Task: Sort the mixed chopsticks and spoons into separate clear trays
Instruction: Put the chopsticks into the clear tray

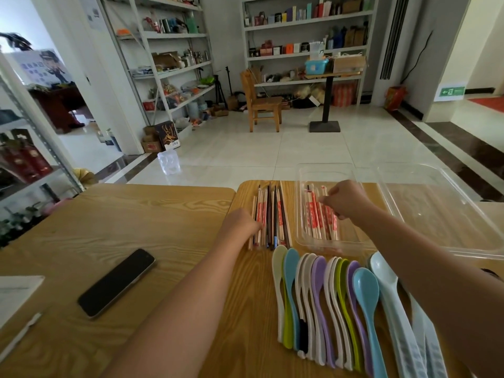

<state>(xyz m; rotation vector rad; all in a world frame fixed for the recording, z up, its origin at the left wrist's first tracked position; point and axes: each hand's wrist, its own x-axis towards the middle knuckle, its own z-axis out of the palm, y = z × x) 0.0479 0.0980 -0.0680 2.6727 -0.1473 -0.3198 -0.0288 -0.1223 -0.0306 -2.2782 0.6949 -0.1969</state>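
A bundle of loose chopsticks (pixel 270 216), wrapped and dark ones, lies on the wooden table. My left hand (pixel 241 225) rests on its left side, fingers curled over a few of them. To the right stands a clear tray (pixel 302 236) with several paper-wrapped chopsticks (pixel 317 219) inside. My right hand (pixel 345 199) hovers over that tray, fingers bent and pinching a wrapped chopstick near its top. A row of coloured plastic spoons (pixel 327 296) lies along the near side. A second, larger clear tray (pixel 463 241) sits at the far right and holds nothing I can see.
A black phone (pixel 117 282) lies on the left part of the table, with white paper (pixel 16 293) at the left edge. Beyond the table are a tiled floor, a wooden chair (pixel 263 102), a stand table and shelving.
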